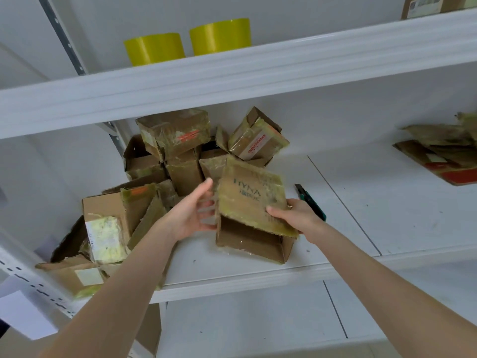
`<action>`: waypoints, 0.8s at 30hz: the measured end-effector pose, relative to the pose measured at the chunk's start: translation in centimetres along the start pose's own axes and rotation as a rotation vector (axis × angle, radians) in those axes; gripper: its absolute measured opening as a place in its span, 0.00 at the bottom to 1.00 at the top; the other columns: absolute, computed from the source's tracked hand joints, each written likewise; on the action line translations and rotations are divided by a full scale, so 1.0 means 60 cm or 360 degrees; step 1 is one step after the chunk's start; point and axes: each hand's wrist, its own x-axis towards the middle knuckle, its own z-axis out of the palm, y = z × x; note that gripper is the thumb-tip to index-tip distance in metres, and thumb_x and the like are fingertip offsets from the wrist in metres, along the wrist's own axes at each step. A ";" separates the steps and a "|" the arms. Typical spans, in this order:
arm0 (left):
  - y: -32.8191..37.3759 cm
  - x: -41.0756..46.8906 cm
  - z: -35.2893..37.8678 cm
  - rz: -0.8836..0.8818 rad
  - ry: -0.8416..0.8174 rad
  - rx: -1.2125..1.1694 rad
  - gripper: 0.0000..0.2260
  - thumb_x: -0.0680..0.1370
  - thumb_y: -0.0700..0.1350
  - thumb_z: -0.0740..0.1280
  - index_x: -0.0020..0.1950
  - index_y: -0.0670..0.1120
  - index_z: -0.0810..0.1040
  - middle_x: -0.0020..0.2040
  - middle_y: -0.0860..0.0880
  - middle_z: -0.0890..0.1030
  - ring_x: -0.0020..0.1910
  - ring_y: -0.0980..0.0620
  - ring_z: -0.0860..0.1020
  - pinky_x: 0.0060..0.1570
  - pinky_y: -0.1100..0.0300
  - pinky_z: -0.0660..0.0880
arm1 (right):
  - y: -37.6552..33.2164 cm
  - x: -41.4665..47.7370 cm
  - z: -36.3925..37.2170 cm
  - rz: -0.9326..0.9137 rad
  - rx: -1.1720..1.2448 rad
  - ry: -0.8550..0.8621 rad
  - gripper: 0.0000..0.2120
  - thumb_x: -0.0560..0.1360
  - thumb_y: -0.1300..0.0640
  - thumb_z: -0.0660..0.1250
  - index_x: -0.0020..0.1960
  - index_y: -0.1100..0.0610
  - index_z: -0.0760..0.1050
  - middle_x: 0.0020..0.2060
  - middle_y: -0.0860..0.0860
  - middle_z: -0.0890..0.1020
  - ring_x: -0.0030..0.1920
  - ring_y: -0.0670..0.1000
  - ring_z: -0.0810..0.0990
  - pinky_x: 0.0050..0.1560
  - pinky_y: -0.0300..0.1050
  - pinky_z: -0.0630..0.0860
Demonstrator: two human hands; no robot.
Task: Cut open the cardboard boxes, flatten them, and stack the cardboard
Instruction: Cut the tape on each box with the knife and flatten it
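At the shelf [361, 223] front, right hand [296, 219] clamped on a box [251, 202] at its right corner, left hand [192, 211] spread open against its left side, knife [311, 202] just beside, pile of boxes [170, 153] behind, flattened cardboard [446, 153] far right, 2 pots [154, 49] above.

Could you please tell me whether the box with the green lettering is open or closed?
Open: the box gapes at its near end, showing a bare cardboard inside.
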 end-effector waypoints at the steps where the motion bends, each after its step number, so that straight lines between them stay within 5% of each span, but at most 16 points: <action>1: -0.006 0.001 0.002 -0.0116 0.0066 0.0126 0.36 0.66 0.60 0.73 0.68 0.45 0.70 0.65 0.43 0.74 0.64 0.41 0.73 0.56 0.39 0.73 | 0.001 0.002 0.009 -0.0048 -0.0038 0.0030 0.25 0.69 0.44 0.75 0.62 0.52 0.74 0.48 0.45 0.81 0.46 0.45 0.79 0.38 0.37 0.74; 4: -0.032 0.013 0.001 -0.0288 0.0250 0.0345 0.24 0.71 0.49 0.74 0.64 0.41 0.75 0.58 0.41 0.80 0.54 0.44 0.79 0.57 0.44 0.75 | 0.008 0.001 0.026 -0.0165 -0.0181 0.0071 0.31 0.70 0.46 0.74 0.69 0.53 0.69 0.60 0.50 0.79 0.55 0.49 0.78 0.55 0.42 0.75; 7: -0.048 0.025 -0.005 -0.0248 0.0405 0.0088 0.14 0.78 0.36 0.66 0.63 0.37 0.75 0.57 0.39 0.81 0.52 0.44 0.80 0.52 0.50 0.77 | 0.021 0.004 0.021 -0.0161 -0.0346 0.0008 0.36 0.72 0.44 0.72 0.74 0.55 0.64 0.69 0.52 0.72 0.67 0.53 0.72 0.64 0.45 0.68; 11: -0.062 0.040 0.006 -0.0143 0.0417 0.0091 0.12 0.78 0.33 0.64 0.60 0.38 0.77 0.51 0.40 0.83 0.49 0.43 0.82 0.47 0.52 0.79 | 0.029 0.013 0.015 -0.0367 -0.1036 0.0214 0.32 0.74 0.43 0.68 0.74 0.52 0.64 0.72 0.51 0.69 0.71 0.54 0.67 0.67 0.50 0.67; 14: -0.085 0.054 0.016 -0.0101 0.0484 0.0193 0.10 0.79 0.34 0.64 0.59 0.39 0.77 0.47 0.44 0.83 0.45 0.47 0.82 0.40 0.56 0.78 | 0.028 0.025 0.024 -0.0575 -0.1496 0.0208 0.36 0.75 0.37 0.62 0.77 0.49 0.55 0.78 0.50 0.55 0.77 0.57 0.50 0.75 0.58 0.54; 16: -0.106 0.065 0.016 -0.0133 0.0573 0.0457 0.11 0.79 0.36 0.64 0.61 0.37 0.76 0.52 0.42 0.82 0.49 0.45 0.81 0.46 0.54 0.78 | 0.040 0.033 0.035 -0.0583 -0.1669 0.0015 0.38 0.75 0.34 0.58 0.78 0.47 0.49 0.78 0.50 0.47 0.78 0.57 0.42 0.75 0.58 0.48; 19: -0.127 0.075 0.004 -0.0149 0.0760 0.1495 0.19 0.78 0.45 0.67 0.66 0.38 0.70 0.62 0.40 0.75 0.60 0.42 0.74 0.59 0.51 0.73 | 0.080 0.040 0.053 -0.0413 -0.1852 -0.0286 0.38 0.76 0.31 0.50 0.79 0.46 0.41 0.78 0.51 0.40 0.77 0.57 0.39 0.75 0.55 0.44; 21: -0.131 0.083 0.001 0.0103 0.0816 0.1952 0.24 0.78 0.47 0.66 0.71 0.42 0.65 0.67 0.41 0.68 0.67 0.42 0.67 0.65 0.49 0.68 | 0.098 0.045 0.061 -0.0378 -0.1911 -0.0303 0.37 0.76 0.29 0.44 0.78 0.46 0.38 0.78 0.52 0.38 0.77 0.56 0.37 0.75 0.54 0.40; 24: -0.124 0.113 0.029 0.0538 0.0540 0.2111 0.28 0.81 0.47 0.58 0.78 0.46 0.51 0.78 0.45 0.54 0.76 0.46 0.52 0.75 0.48 0.52 | 0.105 0.052 0.066 -0.0375 -0.1979 -0.0301 0.37 0.76 0.29 0.41 0.78 0.46 0.37 0.77 0.52 0.37 0.77 0.56 0.36 0.75 0.53 0.39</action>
